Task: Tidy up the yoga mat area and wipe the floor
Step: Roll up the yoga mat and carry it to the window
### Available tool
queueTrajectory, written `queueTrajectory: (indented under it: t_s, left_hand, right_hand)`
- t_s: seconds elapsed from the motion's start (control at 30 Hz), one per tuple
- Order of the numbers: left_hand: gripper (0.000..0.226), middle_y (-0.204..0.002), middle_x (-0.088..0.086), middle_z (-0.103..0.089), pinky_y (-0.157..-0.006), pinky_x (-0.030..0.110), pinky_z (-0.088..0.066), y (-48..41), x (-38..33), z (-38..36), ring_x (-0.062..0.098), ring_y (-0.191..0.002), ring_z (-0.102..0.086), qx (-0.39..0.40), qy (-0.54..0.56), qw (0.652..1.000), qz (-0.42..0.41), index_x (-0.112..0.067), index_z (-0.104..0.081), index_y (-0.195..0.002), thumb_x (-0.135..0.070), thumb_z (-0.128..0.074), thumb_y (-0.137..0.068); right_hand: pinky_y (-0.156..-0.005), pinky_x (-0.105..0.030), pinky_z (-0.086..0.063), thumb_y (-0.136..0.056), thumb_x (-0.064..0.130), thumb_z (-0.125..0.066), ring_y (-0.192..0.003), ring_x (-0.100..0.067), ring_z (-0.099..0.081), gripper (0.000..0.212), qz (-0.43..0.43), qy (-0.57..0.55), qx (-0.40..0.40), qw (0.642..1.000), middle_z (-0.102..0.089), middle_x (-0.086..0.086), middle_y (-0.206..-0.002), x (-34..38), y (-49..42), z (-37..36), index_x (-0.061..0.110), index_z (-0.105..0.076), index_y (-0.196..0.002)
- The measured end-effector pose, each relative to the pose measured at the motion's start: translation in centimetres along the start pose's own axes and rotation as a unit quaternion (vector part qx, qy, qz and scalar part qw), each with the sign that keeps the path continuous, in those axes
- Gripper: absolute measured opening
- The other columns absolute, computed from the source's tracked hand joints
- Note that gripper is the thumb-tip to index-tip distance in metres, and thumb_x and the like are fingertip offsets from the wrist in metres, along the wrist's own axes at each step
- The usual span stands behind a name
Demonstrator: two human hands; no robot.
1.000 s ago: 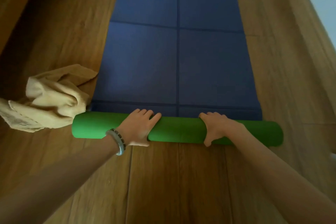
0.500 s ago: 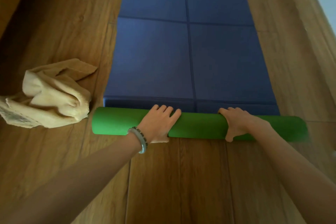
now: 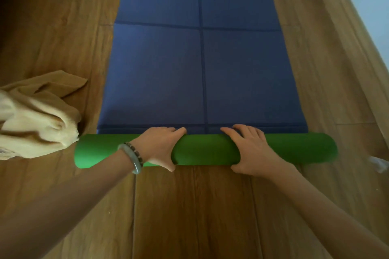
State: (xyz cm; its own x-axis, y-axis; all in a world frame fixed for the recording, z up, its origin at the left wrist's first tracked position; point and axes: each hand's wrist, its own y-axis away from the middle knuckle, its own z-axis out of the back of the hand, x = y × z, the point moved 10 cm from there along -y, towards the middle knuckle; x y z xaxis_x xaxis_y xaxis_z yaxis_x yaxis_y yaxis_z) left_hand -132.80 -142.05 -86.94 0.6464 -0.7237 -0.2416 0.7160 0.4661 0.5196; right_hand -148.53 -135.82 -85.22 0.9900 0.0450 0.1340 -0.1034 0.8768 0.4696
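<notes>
1. The left hand (image 3: 160, 147) and right hand (image 3: 250, 149) both grasp the green rolled end of the yoga mat (image 3: 206, 149) near its middle, with fingers over the top and thumbs on the near side.
2. The mat's blue unrolled part lies flat on the wooden floor (image 3: 189, 216).
3. A crumpled beige cloth (image 3: 35, 118) lies just beside the roll's left end.

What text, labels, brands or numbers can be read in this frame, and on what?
No text is readable.
yoga mat: only grid lines on the blue face; the green rolled part is plain, with no print.
cloth: a faint mark at its lower left edge, too blurred to read.
white scrap at the right edge: blurred, nothing legible.
bracelet: no marking visible.
</notes>
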Motion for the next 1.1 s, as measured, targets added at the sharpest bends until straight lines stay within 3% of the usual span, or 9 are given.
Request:
queueTrajectory:
  t_s: [0.17, 0.3, 0.37, 0.47, 0.6, 0.73, 0.9, 1.0, 1.1]
  left_hand:
    - [0.071, -0.102, -0.01, -0.05, -0.065, 0.022, -0.041, -0.4, 0.6, -0.2, 0.008, -0.089, -0.049, 0.011, 0.07, 0.998, 0.002, -0.029, -0.037, -0.115, -0.051, -0.076, -0.06]
    - [0.093, -0.131, -0.01, -0.039, -0.092, 0.025, -0.039, 0.5, 0.6, 0.2, 0.009, -0.118, -0.036, -0.042, 0.037, 0.998, 0.015, -0.024, -0.034, -0.136, -0.075, -0.061, -0.063]
    - [0.103, -0.139, -0.003, -0.039, -0.104, 0.032, -0.035, 1.3, 0.2, 1.3, 0.016, -0.126, -0.038, -0.109, 0.01, 0.994, 0.029, -0.016, -0.032, -0.142, -0.082, -0.045, -0.064]
    - [0.11, -0.127, 0.01, -0.057, -0.098, 0.045, -0.044, 2.1, -1.5, 1.6, 0.03, -0.114, -0.056, -0.198, -0.063, 0.978, 0.033, -0.004, -0.046, -0.135, -0.083, -0.046, -0.059]
    - [0.118, -0.116, 0.016, -0.062, -0.09, 0.047, -0.049, 0.5, -0.8, 1.3, 0.034, -0.102, -0.061, -0.194, -0.103, 0.974, 0.058, -0.002, -0.05, -0.131, -0.071, -0.078, -0.039]
    - [0.091, -0.122, 0.009, -0.058, -0.093, 0.04, -0.043, -0.9, 0.2, 2.6, 0.027, -0.107, -0.057, -0.187, -0.092, 0.977, 0.053, -0.011, -0.042, -0.136, -0.055, -0.074, -0.063]
    - [0.086, -0.118, -0.001, -0.057, -0.091, 0.032, -0.04, -1.0, 1.2, 3.2, 0.019, -0.104, -0.056, -0.174, -0.07, 0.981, 0.053, -0.02, -0.038, -0.135, -0.057, -0.067, -0.064]
    - [0.088, -0.104, -0.001, -0.062, -0.081, 0.034, -0.046, 0.2, 2.2, 2.2, 0.021, -0.09, -0.061, -0.168, -0.069, 0.982, 0.051, -0.018, -0.049, -0.125, -0.057, -0.073, -0.051]
    - [0.088, -0.09, -0.001, -0.066, -0.069, 0.032, -0.05, 1.8, 2.7, 1.1, 0.02, -0.074, -0.064, -0.188, -0.081, 0.978, 0.045, -0.016, -0.057, -0.114, -0.058, -0.077, -0.039]
  right_hand:
    - [-0.101, -0.056, -0.037, -0.033, 0.048, -0.09, -0.117, -0.034, -0.054, 0.12, -0.006, 0.073, -0.102, 0.992, -0.057, -0.015, -0.125, 3.3, 0.5, -1.9, 0.012, -0.038, -0.136]
    - [-0.092, -0.051, -0.045, -0.036, 0.03, -0.09, -0.105, -0.031, -0.058, 0.106, -0.002, 0.091, -0.127, 0.988, -0.06, -0.01, -0.116, 2.9, -0.9, -1.3, 0.014, -0.043, -0.129]
    - [-0.094, -0.047, -0.042, -0.045, 0.032, -0.085, -0.107, -0.029, -0.053, 0.1, 0.012, 0.105, -0.097, 0.99, -0.056, -0.007, -0.121, 2.9, -2.2, -0.5, 0.016, -0.04, -0.134]
    - [-0.101, -0.045, -0.032, -0.062, 0.038, -0.076, -0.122, -0.028, -0.04, 0.1, 0.04, 0.08, 0.004, 0.996, -0.041, -0.002, -0.135, 2.5, -4.3, 0.2, 0.02, -0.021, -0.144]
    - [-0.096, -0.043, -0.036, -0.059, 0.038, -0.079, -0.118, -0.024, -0.042, 0.101, 0.035, 0.014, 0.135, 0.99, -0.043, 0.0, -0.128, 1.4, -6.8, 0.3, 0.024, -0.023, -0.141]
    - [-0.096, -0.042, -0.041, -0.057, 0.033, -0.083, -0.114, -0.021, -0.042, 0.098, 0.011, -0.066, 0.222, 0.973, -0.042, 0.002, -0.124, 0.5, -8.2, 0.4, 0.028, -0.028, -0.139]
    - [-0.113, -0.045, -0.014, -0.061, 0.064, -0.074, -0.13, -0.024, -0.032, 0.105, -0.031, -0.039, 0.054, 0.997, -0.036, -0.003, -0.137, -2.2, -5.7, 3.8, 0.029, -0.023, -0.145]
    - [-0.114, -0.044, -0.018, -0.063, 0.073, -0.066, -0.131, -0.025, -0.035, 0.107, -0.028, -0.01, -0.047, 0.998, -0.039, -0.005, -0.139, -1.5, -2.4, 3.3, 0.022, -0.023, -0.147]
    - [-0.103, -0.054, -0.036, -0.041, 0.067, -0.081, -0.116, -0.033, -0.054, 0.121, -0.01, 0.073, -0.093, 0.993, -0.056, -0.014, -0.127, 1.2, -0.7, 0.0, 0.015, -0.037, -0.141]
